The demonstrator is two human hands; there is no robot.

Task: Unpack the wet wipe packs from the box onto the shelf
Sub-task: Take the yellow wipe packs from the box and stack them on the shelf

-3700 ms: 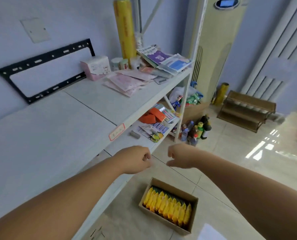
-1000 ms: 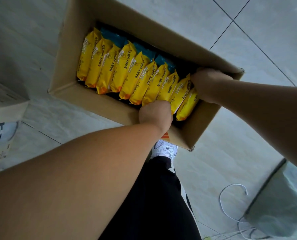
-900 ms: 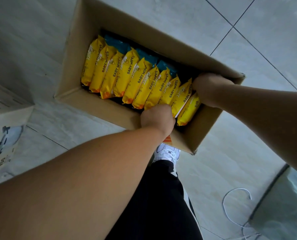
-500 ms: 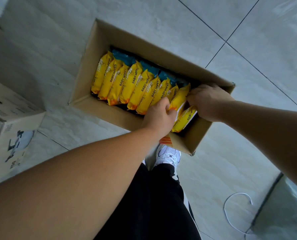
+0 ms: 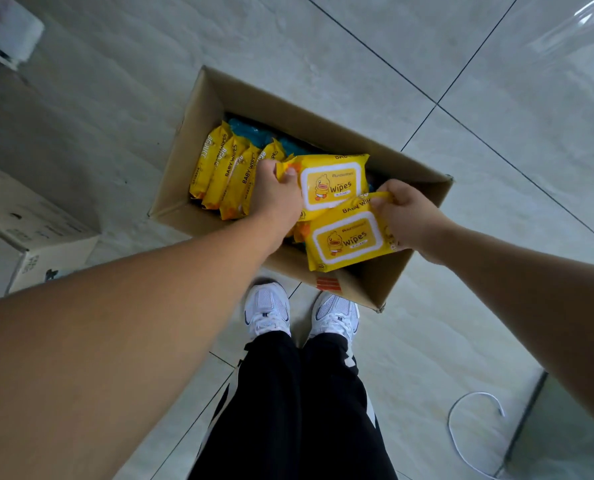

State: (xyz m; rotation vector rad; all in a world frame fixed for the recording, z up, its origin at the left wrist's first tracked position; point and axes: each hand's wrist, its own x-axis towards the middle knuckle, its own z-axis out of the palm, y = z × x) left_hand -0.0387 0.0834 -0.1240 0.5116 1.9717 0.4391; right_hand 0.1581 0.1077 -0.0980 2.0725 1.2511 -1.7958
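Observation:
An open cardboard box (image 5: pixel 198 109) stands on the tiled floor in front of my feet. Several yellow baby wipe packs (image 5: pixel 223 174) stand on edge in its left half, with blue packs (image 5: pixel 250 131) behind them. My left hand (image 5: pixel 276 195) grips one yellow wipe pack (image 5: pixel 333 185) by its left edge, lifted above the box with its duck label facing up. My right hand (image 5: pixel 404 213) pinches the top edge of a second yellow wipe pack (image 5: pixel 349 239), held just below and in front of the first. The shelf is out of view.
A second cardboard box (image 5: pixel 36 233) sits on the floor at the left. A corner of a white shelf (image 5: pixel 8 29) shows at the top left. A white cable (image 5: pixel 458 434) loops on the floor at the lower right. My white shoes (image 5: pixel 268 310) stand just before the box.
Both hands reached into the right end of the box, each took hold of a yellow pack, and lifted it up out of the row. My view has risen away from the box.

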